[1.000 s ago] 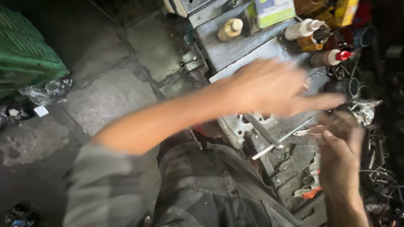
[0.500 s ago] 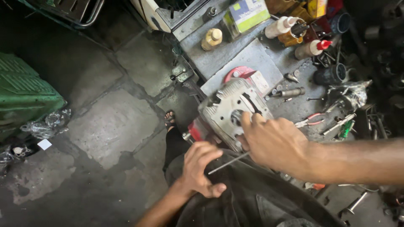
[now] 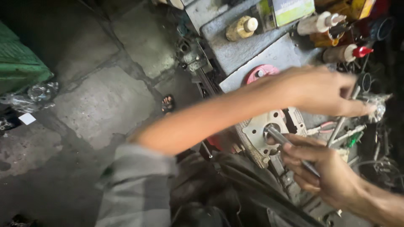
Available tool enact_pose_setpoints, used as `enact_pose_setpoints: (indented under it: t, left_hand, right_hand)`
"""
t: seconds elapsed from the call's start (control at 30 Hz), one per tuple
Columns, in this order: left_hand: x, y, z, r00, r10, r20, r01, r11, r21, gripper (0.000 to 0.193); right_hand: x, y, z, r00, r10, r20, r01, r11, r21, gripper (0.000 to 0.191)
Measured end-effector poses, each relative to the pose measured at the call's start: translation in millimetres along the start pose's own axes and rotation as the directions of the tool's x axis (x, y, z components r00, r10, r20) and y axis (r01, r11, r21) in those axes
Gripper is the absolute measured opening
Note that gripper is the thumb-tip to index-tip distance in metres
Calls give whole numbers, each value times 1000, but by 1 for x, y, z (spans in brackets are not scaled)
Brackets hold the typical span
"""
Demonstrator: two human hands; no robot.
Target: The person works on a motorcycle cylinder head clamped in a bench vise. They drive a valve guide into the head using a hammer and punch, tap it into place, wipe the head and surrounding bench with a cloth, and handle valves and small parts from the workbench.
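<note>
— Two hands in the head view. State of each?
— Right hand (image 3: 332, 176) is closed around a metal rod (image 3: 290, 149), whose tip sits at the bore of the pale engine block (image 3: 263, 132). Left hand (image 3: 320, 90) reaches across above it toward the loose tools (image 3: 345, 130); its fingers are blurred, so I cannot tell its grip.
— Obstructions?
— Left forearm crosses over the block and hides its upper half.
— Surroundings?
— Red disc (image 3: 261, 73) on the grey bench (image 3: 240, 52); capped bottles (image 3: 240, 28) behind; green crate (image 3: 19, 67) well apart on the stone floor.
</note>
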State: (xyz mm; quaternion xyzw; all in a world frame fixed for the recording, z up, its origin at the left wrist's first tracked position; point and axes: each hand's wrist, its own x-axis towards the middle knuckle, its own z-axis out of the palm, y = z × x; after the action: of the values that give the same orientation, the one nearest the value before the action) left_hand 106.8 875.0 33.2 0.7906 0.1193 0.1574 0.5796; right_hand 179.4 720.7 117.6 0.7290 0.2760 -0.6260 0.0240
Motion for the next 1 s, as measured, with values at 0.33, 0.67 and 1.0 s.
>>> enact_pose_setpoints:
  t: [0.33,0.67,1.0]
  left_hand:
    - [-101,101,1,960,-224,-165,265,919,293,77]
    - [-231,116,135,915,-162,-369,208,974,88,36]
    - [-209,12,114,432,555,-711,-297,832,468,64]
  right_hand:
    - [-75,46,-29,476,-641,-602,765,640,-77,58]
    - [-74,-13,8,755,-579,308,174,-276,-945,57]
    - [-25,-53,15,998,0,67,67,-74,-995,70]
